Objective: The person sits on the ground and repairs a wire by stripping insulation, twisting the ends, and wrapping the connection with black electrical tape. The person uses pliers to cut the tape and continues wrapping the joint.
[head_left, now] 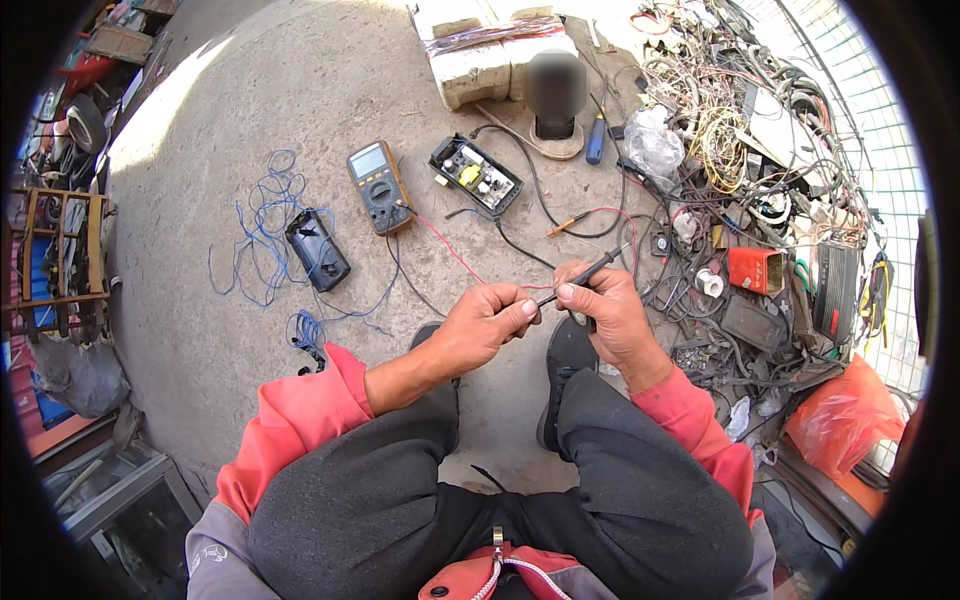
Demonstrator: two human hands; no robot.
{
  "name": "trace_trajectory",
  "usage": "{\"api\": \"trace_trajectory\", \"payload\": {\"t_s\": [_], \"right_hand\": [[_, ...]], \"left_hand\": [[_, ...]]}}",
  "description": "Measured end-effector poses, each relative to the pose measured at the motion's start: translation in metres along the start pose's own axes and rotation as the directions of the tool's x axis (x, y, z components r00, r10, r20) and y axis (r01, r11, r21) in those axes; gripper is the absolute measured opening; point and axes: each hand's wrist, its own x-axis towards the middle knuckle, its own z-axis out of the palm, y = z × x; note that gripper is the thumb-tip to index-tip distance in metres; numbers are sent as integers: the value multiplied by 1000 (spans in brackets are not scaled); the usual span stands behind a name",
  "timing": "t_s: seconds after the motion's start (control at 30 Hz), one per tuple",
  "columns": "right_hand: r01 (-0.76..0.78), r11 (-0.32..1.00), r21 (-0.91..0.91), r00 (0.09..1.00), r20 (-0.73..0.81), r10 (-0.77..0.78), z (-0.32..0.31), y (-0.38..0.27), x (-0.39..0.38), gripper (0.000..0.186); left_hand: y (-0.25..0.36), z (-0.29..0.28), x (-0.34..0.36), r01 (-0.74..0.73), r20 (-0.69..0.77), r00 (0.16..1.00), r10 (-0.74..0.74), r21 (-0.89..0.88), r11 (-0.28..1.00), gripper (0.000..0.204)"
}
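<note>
Between thumb and fingers of my right hand [605,305] is a black test probe [600,266], its tip slanting up and to the right. My left hand [490,322] is closed in a pinch on the thin black lead [546,300] at the probe's lower end. Beyond my hands lies a grey and orange multimeter [379,190] with leads running from it. An opened black case with a circuit board [478,177] sits to its right. The other probe [567,225], with a red lead, rests on the concrete beyond my right hand.
An empty black case half [318,250] lies at left by tangled blue wire [268,205]. A blue-handled screwdriver [596,140] is at the upper right. Heaped cables [725,140], a red box [755,270] and a red plastic bag [845,415] crowd the right side.
</note>
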Motion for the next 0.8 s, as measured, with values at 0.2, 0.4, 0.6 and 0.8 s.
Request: {"api": "trace_trajectory", "payload": {"t_s": [0.2, 0.4, 0.6, 0.8], "right_hand": [[8, 999, 43, 999, -44, -6, 1, 0, 0, 19], [14, 999, 51, 999, -42, -11, 1, -4, 1, 16], [19, 998, 56, 999, -37, -17, 4, -5, 0, 14], [20, 998, 59, 999, -39, -17, 3, -5, 1, 13]], "left_hand": [[-1, 0, 1, 28, 30, 999, -27, -40, 999, 31], [-4, 0, 1, -37, 34, 999, 37, 0, 999, 31], [-2, 0, 0, -26, -3, 1000, 26, 30, 999, 31], [0, 0, 0, 9, 6, 1000, -9, 28, 1000, 30]]}}
